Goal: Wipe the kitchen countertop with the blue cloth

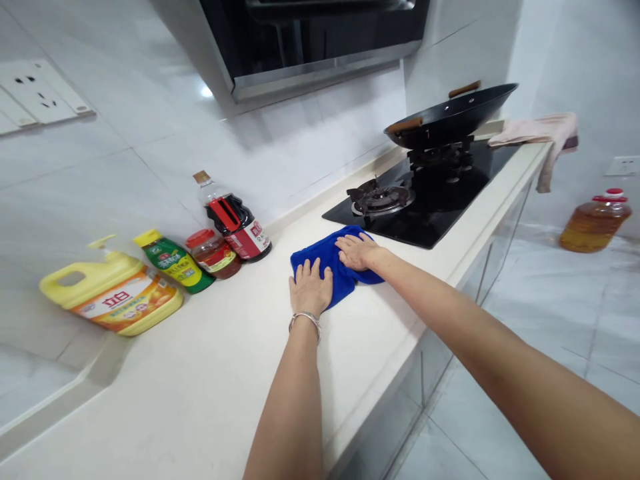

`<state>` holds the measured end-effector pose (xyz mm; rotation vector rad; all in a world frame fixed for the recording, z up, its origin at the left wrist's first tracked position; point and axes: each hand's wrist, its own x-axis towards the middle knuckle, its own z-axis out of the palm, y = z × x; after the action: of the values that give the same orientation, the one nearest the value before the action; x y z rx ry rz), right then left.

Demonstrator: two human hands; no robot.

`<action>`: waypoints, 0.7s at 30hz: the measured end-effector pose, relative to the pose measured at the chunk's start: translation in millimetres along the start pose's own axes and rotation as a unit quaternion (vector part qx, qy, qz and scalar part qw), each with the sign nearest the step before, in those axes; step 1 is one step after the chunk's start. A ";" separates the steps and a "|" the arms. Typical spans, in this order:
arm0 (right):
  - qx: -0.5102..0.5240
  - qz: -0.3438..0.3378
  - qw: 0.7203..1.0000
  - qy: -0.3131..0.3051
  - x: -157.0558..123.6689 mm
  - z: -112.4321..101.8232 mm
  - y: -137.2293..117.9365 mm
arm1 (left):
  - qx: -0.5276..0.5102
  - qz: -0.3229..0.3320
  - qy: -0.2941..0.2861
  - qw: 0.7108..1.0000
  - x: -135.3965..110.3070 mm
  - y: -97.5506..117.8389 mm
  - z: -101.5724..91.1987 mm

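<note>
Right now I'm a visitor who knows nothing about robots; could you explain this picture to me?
There's no machine here: these are a person's own bare hands, seen by a camera worn on the head, looking forward and down. The left hand, with a silvery bracelet at its wrist, and the right hand are spread on a blue cloth on a pale counter. They press on it rather than grasp it. Along the wall stand a yellow pump jug, a green bottle, a red-lidded jar and a dark bottle. Beyond the cloth is a black stove bearing a wok.
</note>
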<state>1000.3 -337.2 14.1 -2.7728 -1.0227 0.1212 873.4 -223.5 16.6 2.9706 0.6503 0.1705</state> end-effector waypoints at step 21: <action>-0.027 -0.020 0.999 0.006 86.8 14.5 -54.8 | -0.040 -0.027 0.013 0.999 50.1 -66.3 -0.8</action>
<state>1029.4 -237.8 9.6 -2.7969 -1.0924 0.0714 891.3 -142.4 14.1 2.8762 0.7095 0.2248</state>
